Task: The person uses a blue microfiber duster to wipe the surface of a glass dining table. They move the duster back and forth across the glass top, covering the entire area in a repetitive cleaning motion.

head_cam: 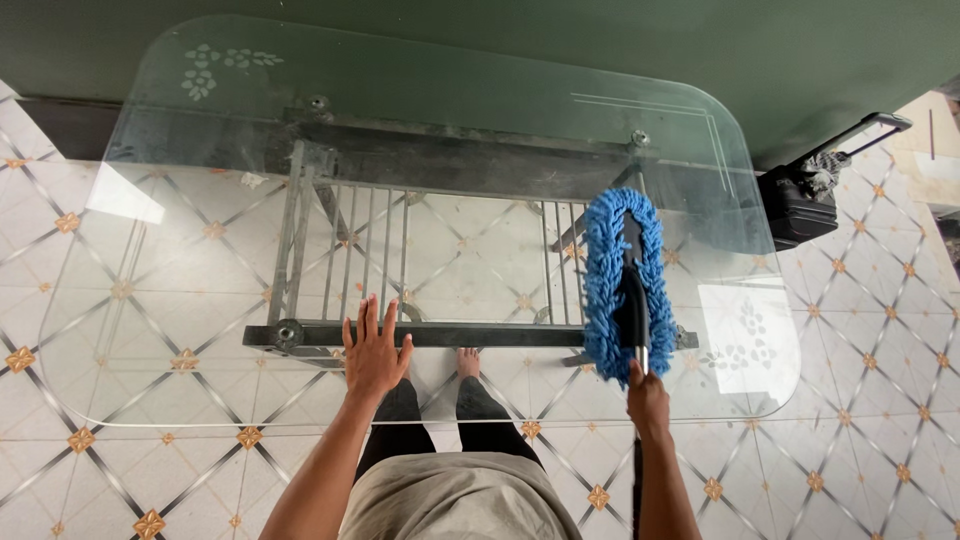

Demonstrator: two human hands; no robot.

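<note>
My left hand (375,350) lies flat, fingers spread, on the near part of a clear glass tabletop (180,200). My right hand (648,398) grips the dark handle of a blue fluffy mop (605,270). The long mop head rests on the glass at the right side, pointing away from me. Through the glass I see the table's grey metal frame (400,335) and my bare feet (468,362) on the tiled floor.
A green wall (520,50) runs behind the table's far edge. A black case with a pull handle (800,200) stands on the floor past the table's right end. Patterned white tiles (860,330) surround the table.
</note>
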